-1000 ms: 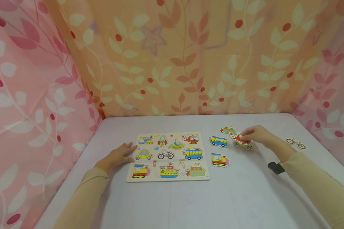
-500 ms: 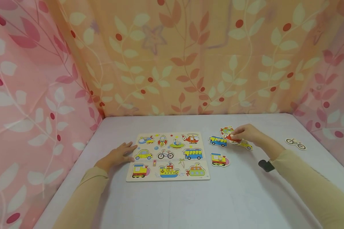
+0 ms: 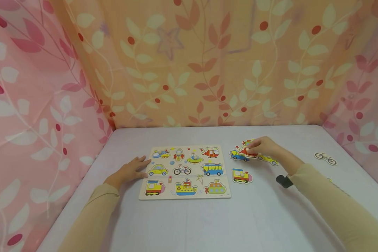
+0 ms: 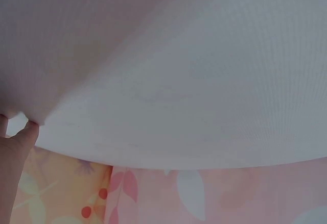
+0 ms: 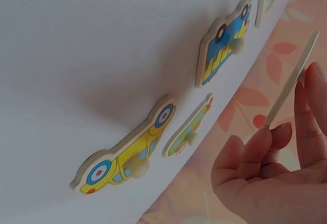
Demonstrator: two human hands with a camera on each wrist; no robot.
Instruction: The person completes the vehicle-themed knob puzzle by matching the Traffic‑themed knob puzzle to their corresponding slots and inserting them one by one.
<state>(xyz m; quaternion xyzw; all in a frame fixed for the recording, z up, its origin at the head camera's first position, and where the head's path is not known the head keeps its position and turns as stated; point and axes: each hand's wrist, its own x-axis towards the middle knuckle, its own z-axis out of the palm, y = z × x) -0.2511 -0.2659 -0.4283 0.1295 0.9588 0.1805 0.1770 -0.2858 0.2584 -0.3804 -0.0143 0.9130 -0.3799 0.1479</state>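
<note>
My right hand (image 3: pixel 267 148) pinches a red helicopter puzzle piece (image 3: pixel 241 151) by its knob, raised over the blue bus piece (image 3: pixel 238 158) and partly covering it. In the right wrist view the helicopter piece (image 5: pixel 288 83) shows edge-on, tilted. The yellow car piece (image 5: pixel 125 157) and green submarine piece (image 5: pixel 188 131) lie below the hand. At the wooden puzzle board (image 3: pixel 186 198), my left hand (image 3: pixel 130 170) rests its spread fingertips along the left edge. The board's plane, rocket and flying saucer spots show knobs; its printed helicopter (image 3: pixel 209 152) is at the back right corner.
A train piece (image 3: pixel 242 176) lies just right of the board. Farther right is a bicycle piece (image 3: pixel 326 159). The right sleeve partly hides another small piece (image 3: pixel 329 180). Patterned curtains (image 3: pixel 189 70) enclose the table behind and at both sides.
My right hand has moved left with the helicopter piece, from over the car piece, past the submarine piece, to over the bus piece. The left hand has stayed at the board's edge.
</note>
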